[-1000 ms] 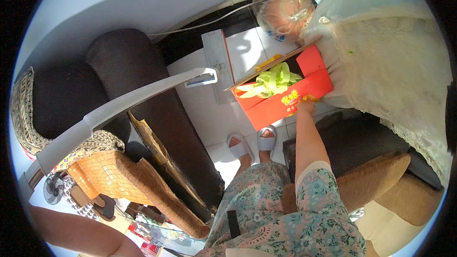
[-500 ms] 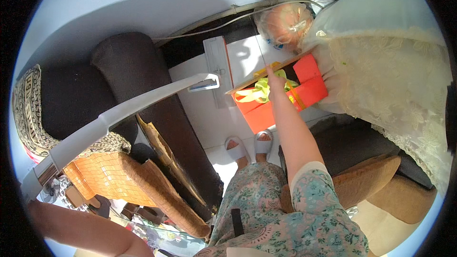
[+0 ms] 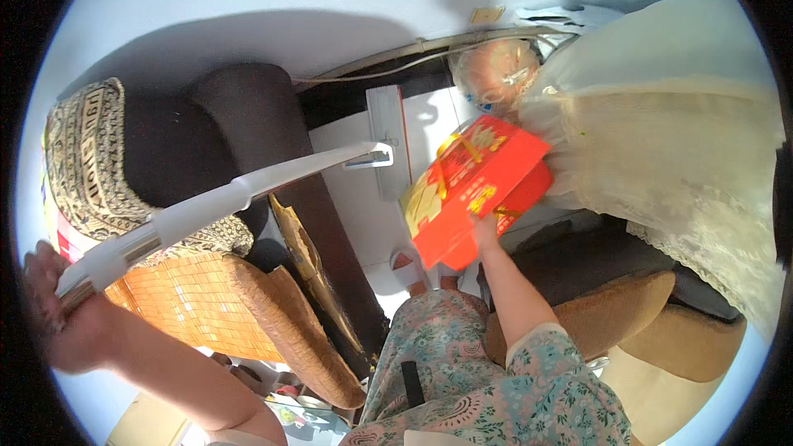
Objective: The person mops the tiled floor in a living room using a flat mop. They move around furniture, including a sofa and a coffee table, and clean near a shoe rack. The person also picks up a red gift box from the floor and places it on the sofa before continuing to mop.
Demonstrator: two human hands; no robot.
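Note:
My right hand (image 3: 486, 230) is closed on the near edge of a red gift box (image 3: 487, 186) with gold and cream printing and a yellow ribbon handle. The box is tilted above the floor and hides part of my feet. At the left edge my left hand (image 3: 51, 293) is wrapped round the metal part of a long white pole (image 3: 202, 208); its fingers are dark and partly cut off by the rim. The pole slants away to the right and ends in a flat loop-like head above the white floor.
A dark sofa (image 3: 256, 107) with a patterned cloth (image 3: 91, 157) stands left, beside a woven mat (image 3: 194, 297). A lace cover (image 3: 661, 140) hangs right, above brown cushions (image 3: 615, 314). Against the wall lie a bagged round object (image 3: 500, 70) and a narrow grey panel (image 3: 387, 136).
The red box has turned over, from showing its open inside with yellow-green fabric to showing printed faces. My right hand has come nearer to me. My left hand has come into view on the pole.

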